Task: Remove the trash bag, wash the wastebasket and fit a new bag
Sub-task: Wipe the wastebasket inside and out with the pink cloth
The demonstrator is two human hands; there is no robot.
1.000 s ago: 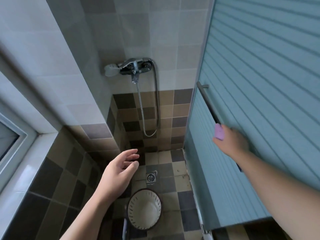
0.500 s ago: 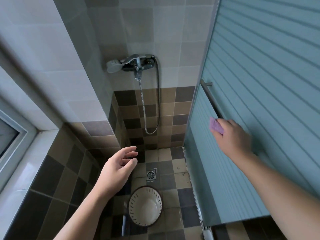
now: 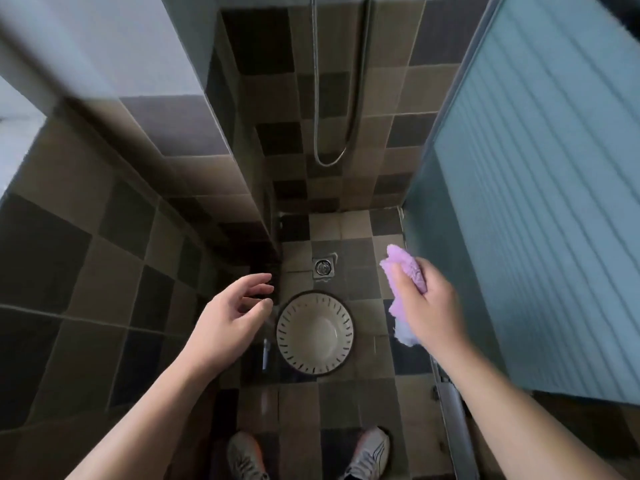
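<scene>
A round white wastebasket (image 3: 315, 332) with slits around its wall stands upright on the tiled shower floor, seen from straight above, with no bag in it. My left hand (image 3: 232, 317) hovers just left of its rim, fingers relaxed and holding nothing. My right hand (image 3: 427, 306) is above and to the right of the basket and grips a pink-purple cloth (image 3: 403, 268), whose lower end hangs pale below the hand.
A floor drain (image 3: 323, 267) lies just beyond the basket. A shower hose (image 3: 329, 157) loops down the far wall. The frosted blue sliding door (image 3: 540, 220) stands at the right on its floor track (image 3: 450, 403). My two shoes (image 3: 367, 452) are at the bottom.
The view has tipped down from the tap to the floor. My right hand has left the door handle and come down over the floor with the cloth. My left hand hovers lower, beside the basket.
</scene>
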